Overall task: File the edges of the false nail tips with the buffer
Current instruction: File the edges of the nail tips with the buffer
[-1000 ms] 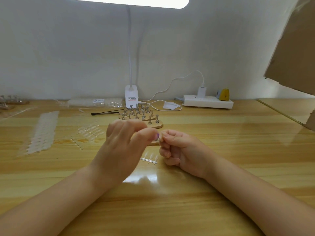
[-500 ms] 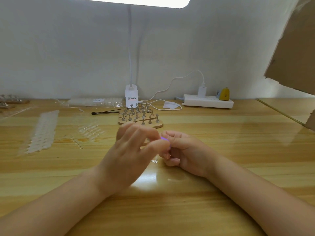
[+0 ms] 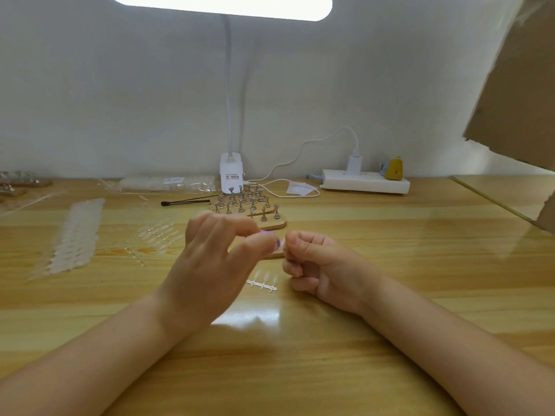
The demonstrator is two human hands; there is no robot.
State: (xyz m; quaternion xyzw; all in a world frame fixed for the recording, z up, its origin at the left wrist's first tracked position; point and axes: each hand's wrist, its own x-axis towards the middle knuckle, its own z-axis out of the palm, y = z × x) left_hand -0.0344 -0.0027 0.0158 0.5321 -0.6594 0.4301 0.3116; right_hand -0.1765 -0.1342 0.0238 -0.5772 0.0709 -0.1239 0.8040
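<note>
While both forearms are lying on the bench, the left hand is pinching a purple buffer against one nail tip that the curled right hand is pinching. Just near them, one strip of three tips is lying.

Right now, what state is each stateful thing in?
Desk lamp: lit.
Charger: plugged into power strip.
Left hand: pinching a small purple item, blurred.
Right hand: curled, pinching something small.
Nail tip strip: flat on table.
</note>
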